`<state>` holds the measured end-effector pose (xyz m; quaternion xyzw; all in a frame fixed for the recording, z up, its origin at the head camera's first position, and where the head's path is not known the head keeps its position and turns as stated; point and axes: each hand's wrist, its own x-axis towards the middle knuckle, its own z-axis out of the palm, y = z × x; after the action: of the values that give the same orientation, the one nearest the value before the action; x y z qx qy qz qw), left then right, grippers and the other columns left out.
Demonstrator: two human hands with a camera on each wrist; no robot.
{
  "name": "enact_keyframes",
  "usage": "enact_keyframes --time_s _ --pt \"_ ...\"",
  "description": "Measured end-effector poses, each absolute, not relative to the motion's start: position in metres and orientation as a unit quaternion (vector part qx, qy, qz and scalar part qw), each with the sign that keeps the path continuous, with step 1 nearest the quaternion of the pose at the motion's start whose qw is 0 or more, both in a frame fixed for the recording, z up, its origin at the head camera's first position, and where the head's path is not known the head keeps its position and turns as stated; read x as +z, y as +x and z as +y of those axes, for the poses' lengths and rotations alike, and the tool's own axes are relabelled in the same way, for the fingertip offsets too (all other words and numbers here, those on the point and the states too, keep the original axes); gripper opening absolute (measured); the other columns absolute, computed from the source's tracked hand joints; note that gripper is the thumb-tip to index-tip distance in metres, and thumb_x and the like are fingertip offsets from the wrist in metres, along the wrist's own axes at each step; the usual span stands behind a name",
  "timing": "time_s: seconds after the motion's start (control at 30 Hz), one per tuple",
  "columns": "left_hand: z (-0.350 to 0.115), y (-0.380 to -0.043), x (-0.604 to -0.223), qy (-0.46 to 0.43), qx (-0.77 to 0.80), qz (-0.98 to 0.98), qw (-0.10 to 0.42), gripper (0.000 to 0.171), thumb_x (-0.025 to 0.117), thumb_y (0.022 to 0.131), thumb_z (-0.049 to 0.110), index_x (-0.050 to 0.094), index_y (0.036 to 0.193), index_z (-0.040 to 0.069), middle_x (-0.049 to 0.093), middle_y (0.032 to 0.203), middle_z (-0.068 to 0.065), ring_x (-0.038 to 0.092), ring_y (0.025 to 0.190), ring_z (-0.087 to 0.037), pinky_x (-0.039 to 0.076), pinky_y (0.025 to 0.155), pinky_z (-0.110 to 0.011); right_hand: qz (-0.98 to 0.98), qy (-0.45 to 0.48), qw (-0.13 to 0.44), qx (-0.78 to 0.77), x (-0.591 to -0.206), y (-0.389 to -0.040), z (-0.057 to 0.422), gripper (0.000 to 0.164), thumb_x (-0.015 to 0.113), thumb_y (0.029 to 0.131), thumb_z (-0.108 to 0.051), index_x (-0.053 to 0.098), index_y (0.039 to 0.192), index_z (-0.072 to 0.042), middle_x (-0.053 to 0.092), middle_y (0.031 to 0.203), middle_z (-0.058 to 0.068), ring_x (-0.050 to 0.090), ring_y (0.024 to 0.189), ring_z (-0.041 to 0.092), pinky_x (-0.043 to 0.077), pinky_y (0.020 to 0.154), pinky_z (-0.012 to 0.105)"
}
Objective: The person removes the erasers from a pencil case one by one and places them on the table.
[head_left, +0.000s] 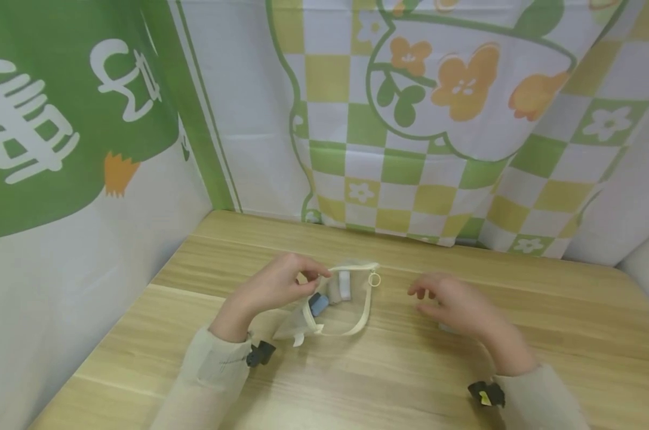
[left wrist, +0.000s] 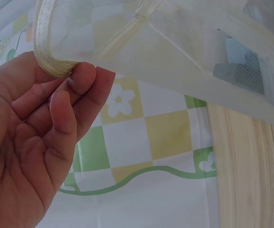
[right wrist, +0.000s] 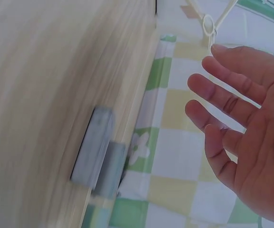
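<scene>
A see-through pouch [head_left: 340, 319] with a cream zipper lies open on the table. My left hand [head_left: 278, 285] pinches its zippered edge between thumb and fingers, as the left wrist view shows up close. Inside the pouch are a blue-and-dark block [head_left: 319, 304] and a whitish bar [head_left: 345, 285]. A ring pull [head_left: 375, 279] hangs at the zipper's far right corner. Apart from the pouch, my right hand [head_left: 461, 306] hovers to its right, fingers loosely bent around nothing. Two small grey blocks [right wrist: 93, 147] sit on the table near that hand, mostly covered by it in the head view.
The wood-grain table [head_left: 195, 370] meets a checked, flower-printed cloth [head_left: 399, 197] along its back edge. Green-and-white cloth [head_left: 77, 119] hangs on the left side. Dark clips [head_left: 261, 353] sit at both wrists.
</scene>
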<state>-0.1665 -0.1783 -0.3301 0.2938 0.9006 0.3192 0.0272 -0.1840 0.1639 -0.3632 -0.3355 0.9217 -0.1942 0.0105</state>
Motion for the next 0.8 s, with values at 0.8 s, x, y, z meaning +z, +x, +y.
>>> enact_keyframes --time_s 0.8 --pt "-0.178 -0.166 -0.33 0.293 0.321 0.9 0.029 0.027 0.062 0.092 0.003 0.072 0.117 0.003 0.073 0.092 -0.003 0.056 0.073 -0.01 0.042 0.056 -0.018 0.889 -0.396 -0.035 -0.226 -0.367 -0.185 0.109 0.023 0.072 0.088 -0.008 0.069 0.11 -0.008 0.07 0.106 0.003 0.061 0.097 0.023 0.053 0.084 0.039"
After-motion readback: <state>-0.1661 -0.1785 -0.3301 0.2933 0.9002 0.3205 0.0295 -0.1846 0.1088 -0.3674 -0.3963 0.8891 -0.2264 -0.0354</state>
